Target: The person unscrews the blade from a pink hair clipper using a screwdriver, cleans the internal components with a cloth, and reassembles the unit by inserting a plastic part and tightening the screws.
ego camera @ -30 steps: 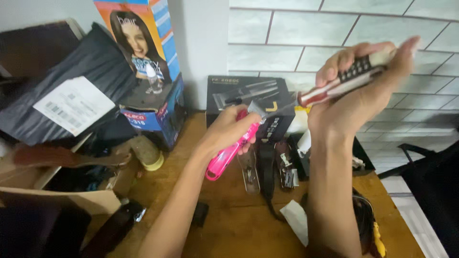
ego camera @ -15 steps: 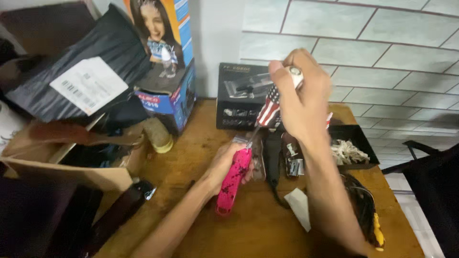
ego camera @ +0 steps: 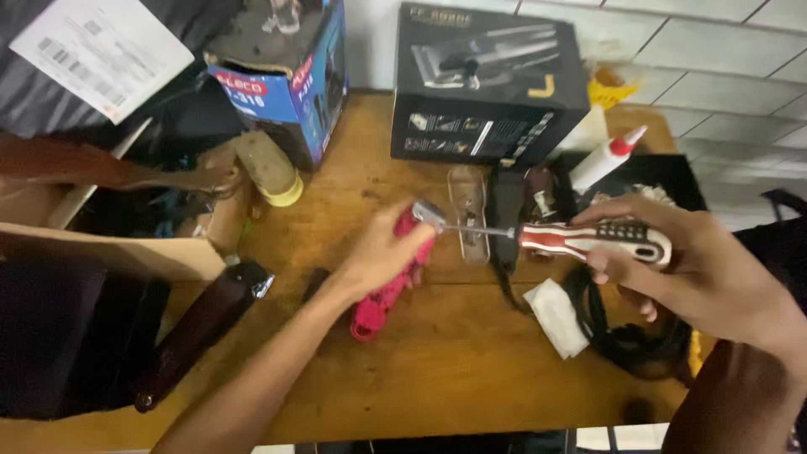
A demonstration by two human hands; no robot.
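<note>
My left hand (ego camera: 382,252) grips a pink hair clipper (ego camera: 380,296) that lies on the wooden table (ego camera: 437,370), its metal blade end pointing up and right. My right hand (ego camera: 672,261) holds a screwdriver (ego camera: 588,240) with a red, white and black handle. The shaft runs left and its tip meets the blade end of the clipper. A clear clipper guard (ego camera: 469,210) and a dark clipper body (ego camera: 507,210) lie just behind the screwdriver shaft.
A black product box (ego camera: 487,84) and a blue box (ego camera: 282,76) stand at the back. A white bottle with a red cap (ego camera: 603,158), a folded white tissue (ego camera: 556,318), black cable (ego camera: 622,336), an open cardboard box (ego camera: 101,244) and a dark brown clipper (ego camera: 202,328) lie around.
The right hand came down from in front of the wall and now points the screwdriver at the clipper's blade end. The left hand has set the pink clipper flat on the table.
</note>
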